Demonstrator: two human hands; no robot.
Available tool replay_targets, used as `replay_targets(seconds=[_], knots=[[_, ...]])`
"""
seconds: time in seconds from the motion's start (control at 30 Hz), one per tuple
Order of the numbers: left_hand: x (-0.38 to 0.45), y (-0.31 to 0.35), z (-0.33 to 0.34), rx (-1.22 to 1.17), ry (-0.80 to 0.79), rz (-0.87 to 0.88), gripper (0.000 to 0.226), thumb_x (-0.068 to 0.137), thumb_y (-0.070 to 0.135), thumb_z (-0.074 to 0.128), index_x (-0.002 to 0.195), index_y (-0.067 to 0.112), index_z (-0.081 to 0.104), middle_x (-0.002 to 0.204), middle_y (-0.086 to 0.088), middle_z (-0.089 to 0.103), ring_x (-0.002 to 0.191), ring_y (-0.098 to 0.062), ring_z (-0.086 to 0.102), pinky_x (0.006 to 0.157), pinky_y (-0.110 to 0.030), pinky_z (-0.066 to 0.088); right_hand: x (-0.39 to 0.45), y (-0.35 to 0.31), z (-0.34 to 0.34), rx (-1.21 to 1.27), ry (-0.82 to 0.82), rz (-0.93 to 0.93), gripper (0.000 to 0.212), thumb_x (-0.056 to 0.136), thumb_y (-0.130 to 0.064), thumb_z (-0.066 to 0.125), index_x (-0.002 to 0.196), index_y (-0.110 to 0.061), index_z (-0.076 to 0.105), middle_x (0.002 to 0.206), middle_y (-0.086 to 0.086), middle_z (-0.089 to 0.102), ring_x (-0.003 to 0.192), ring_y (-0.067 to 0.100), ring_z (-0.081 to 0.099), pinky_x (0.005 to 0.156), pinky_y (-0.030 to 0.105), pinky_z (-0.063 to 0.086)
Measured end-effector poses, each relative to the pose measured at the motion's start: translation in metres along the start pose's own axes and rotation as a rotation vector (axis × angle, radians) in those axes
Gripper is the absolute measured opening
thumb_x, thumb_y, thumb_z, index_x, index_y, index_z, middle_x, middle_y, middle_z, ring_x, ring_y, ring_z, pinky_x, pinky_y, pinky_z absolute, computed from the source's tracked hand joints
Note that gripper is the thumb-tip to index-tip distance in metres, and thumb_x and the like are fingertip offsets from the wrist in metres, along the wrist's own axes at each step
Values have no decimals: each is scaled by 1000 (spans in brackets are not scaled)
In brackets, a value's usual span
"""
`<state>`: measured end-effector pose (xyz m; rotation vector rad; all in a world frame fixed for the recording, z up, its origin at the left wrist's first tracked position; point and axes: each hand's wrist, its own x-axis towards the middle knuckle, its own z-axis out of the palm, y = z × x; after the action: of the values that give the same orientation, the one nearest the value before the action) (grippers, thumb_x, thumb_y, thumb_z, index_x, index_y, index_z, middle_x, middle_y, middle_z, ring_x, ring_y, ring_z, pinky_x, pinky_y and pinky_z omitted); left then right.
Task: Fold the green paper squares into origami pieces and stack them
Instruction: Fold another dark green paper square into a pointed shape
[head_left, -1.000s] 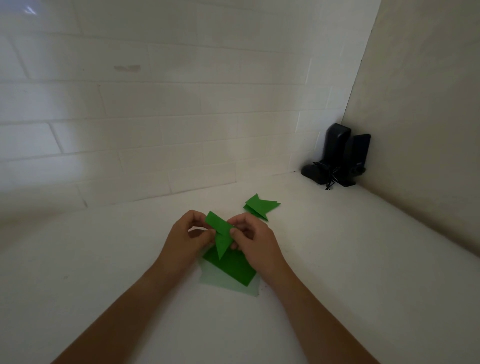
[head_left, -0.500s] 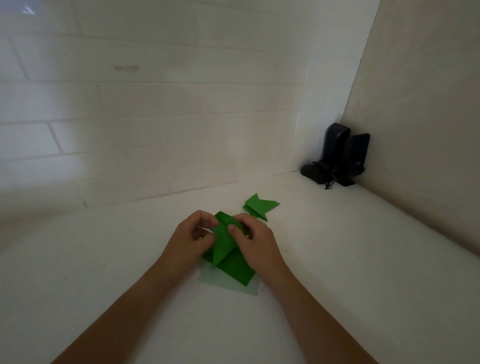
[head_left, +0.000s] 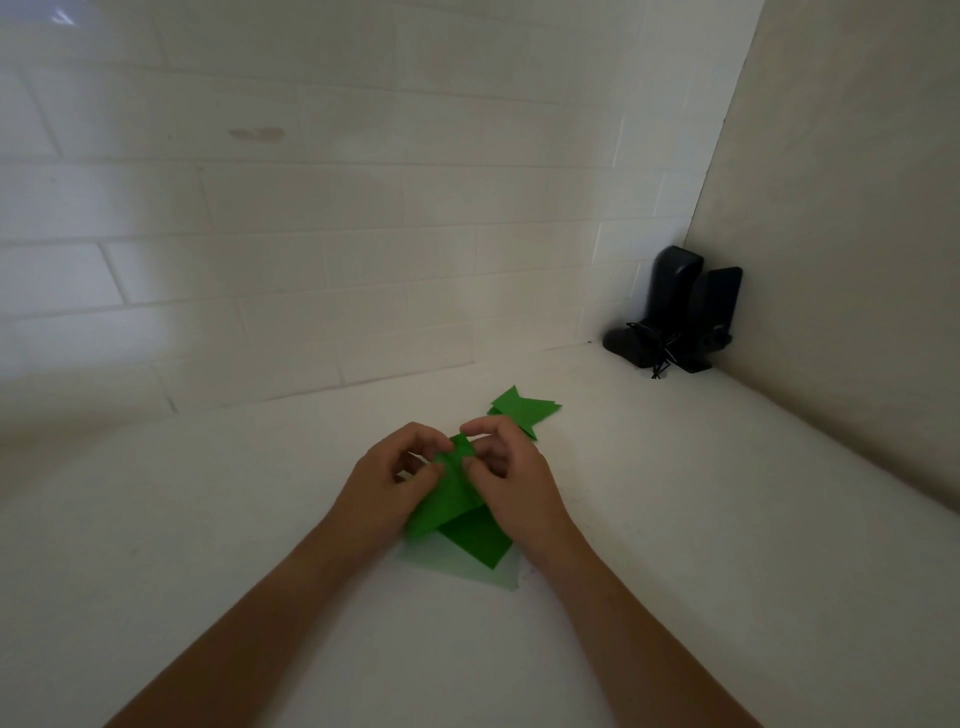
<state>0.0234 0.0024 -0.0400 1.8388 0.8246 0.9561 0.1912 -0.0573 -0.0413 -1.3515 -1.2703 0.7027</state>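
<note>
Pinching half-folded green piece (head_left: 451, 493) over the loose squares (head_left: 475, 545) on worktop (head_left: 675, 519) | left hand (head_left: 387, 480) and right hand (head_left: 511, 480) grip it | risk: uneven finger pressure skews the crease

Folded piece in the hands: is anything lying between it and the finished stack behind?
Nothing visible. The folded piece is pinched by the left hand and right hand; the finished stack lies just beyond the right hand, with only bare white tabletop around it.
</note>
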Motion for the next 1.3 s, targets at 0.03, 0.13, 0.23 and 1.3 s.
replay_targets(seconds=[0.03,0.13,0.23,1.3], knots=[[0,-1,1,-6,5,-7,17,97,7,63,101,23,69,94,1,69,75,-13,63,62,-25,52,0,0,0,2,-6,-3,26,99,-2,62,118,-20,63,87,-8,74,86,11,72,77,28,60],[0,-2,2,-17,9,-33,10,94,10,72,94,18,65,85,2,69,71,-12,64,61,-24,52,0,-1,0,-2,-19,-6,27,99,-1,61,114,-23,64,91,-5,75,87,13,73,76,29,61],[1,-4,2,-5,14,-33,16,92,8,74,94,17,62,85,5,66,70,-11,62,60,-24,51,0,-1,0,-6,-36,-1,28,98,-2,60,110,-27,65,93,-4,74,86,17,73,75,37,62],[0,-2,2,41,3,54,32,84,40,76,113,33,64,110,7,63,93,-14,65,75,-30,58,2,0,-1,64,32,68,18,101,-14,65,115,-25,63,92,-4,76,88,7,72,73,18,55]])
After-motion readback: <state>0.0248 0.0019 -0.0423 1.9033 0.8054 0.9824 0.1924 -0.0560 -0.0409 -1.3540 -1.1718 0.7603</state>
